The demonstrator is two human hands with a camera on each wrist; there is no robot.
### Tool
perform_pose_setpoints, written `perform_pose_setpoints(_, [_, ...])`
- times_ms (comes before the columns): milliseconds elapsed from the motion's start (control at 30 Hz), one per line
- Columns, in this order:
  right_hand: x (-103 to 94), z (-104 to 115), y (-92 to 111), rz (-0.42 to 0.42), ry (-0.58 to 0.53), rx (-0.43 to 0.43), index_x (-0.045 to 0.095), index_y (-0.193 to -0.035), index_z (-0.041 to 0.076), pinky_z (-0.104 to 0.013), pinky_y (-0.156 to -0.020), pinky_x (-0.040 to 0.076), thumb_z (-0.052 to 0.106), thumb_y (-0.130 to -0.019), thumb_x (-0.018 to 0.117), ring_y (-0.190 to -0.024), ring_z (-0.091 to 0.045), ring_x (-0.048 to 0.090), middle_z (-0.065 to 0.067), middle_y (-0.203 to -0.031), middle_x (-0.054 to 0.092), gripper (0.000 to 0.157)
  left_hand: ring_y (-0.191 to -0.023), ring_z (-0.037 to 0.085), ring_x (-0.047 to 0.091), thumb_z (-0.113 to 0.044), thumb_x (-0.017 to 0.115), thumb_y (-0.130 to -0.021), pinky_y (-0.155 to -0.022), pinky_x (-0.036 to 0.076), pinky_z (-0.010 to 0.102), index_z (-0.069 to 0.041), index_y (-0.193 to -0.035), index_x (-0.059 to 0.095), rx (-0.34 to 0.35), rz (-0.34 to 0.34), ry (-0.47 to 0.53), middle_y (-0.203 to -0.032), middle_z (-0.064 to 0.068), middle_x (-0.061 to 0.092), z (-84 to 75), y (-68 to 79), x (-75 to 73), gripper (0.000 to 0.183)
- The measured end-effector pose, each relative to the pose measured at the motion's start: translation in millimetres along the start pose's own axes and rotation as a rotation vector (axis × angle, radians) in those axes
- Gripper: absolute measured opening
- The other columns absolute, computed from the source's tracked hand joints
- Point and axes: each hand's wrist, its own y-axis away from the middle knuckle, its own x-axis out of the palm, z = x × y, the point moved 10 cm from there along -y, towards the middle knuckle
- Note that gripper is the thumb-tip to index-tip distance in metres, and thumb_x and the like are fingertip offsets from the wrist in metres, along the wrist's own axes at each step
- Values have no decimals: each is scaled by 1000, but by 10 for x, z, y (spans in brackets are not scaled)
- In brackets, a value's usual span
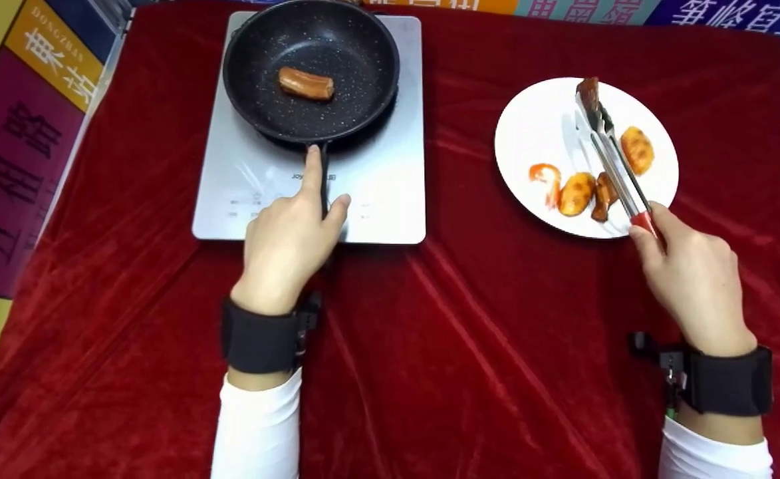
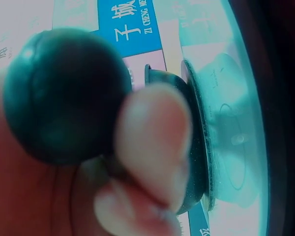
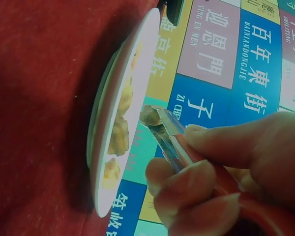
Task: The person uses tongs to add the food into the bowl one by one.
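My left hand (image 1: 286, 233) grips the black handle (image 2: 69, 98) of a frying pan (image 1: 363, 93), index finger lying along it toward the pan. In the pan lies one brown, sausage-like piece of food (image 1: 306, 84). With my right hand (image 1: 699, 279) I hold metal tongs (image 1: 619, 166) by their red grip. The tongs pinch a dark brown piece of food (image 1: 588, 96) above the far side of a white plate (image 1: 519, 133). On the plate are two browned yellow pieces (image 1: 637, 150), another brown piece (image 1: 604, 197) and a curved orange-red item (image 1: 547, 179), too blurred to name.
The pan stands on a silver induction cooktop (image 1: 390, 206) at the left. A wrinkled red velvet cloth (image 1: 469, 346) covers the table. Colourful panels with Chinese characters (image 1: 17, 146) border the left and far edges.
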Motion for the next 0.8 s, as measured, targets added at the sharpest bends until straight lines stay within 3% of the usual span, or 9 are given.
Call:
perform_pose_setpoints(100, [-5, 66, -30, -19, -5, -15, 59, -104, 9, -41, -48, 25, 20, -88, 56, -47, -31, 37, -8, -52, 42, 20, -45, 21, 46, -51, 37, -90, -45, 38, 36, -21, -145, 4, 1, -1, 3, -54, 4, 48, 0, -3, -1, 70])
perform_pose_setpoints(333, [-47, 308, -97, -111, -8, -69, 59, -107, 8, -48, -47, 28, 23, -87, 58, -46, -34, 40, -11, -54, 46, 25, -44, 21, 46, -51, 37, -90, -45, 38, 35, -21, -145, 2, -6, 13, -2, -54, 4, 49, 8, -10, 20, 71])
perform_pose_setpoints(533, [-96, 571, -196, -144, -42, -114, 59, -108, 8, -48, -49, 31, 25, -88, 57, -49, -36, 46, -11, -65, 59, 27, -46, 21, 47, -51, 37, -90, -47, 39, 36, -21, -145, 3, -8, 12, -3, -55, 4, 50, 11, -7, 16, 71])
perform_pose_setpoints(800, [-136, 944, -342, -165, -83, -170, 57, -117, 9, -50, -52, 34, 29, -89, 55, -58, -39, 51, -17, -81, 61, 35, -44, 19, 45, -51, 37, -90, -44, 37, 35, -20, -145, 4, -2, -6, 1, -53, 2, 48, 11, -15, 11, 71])
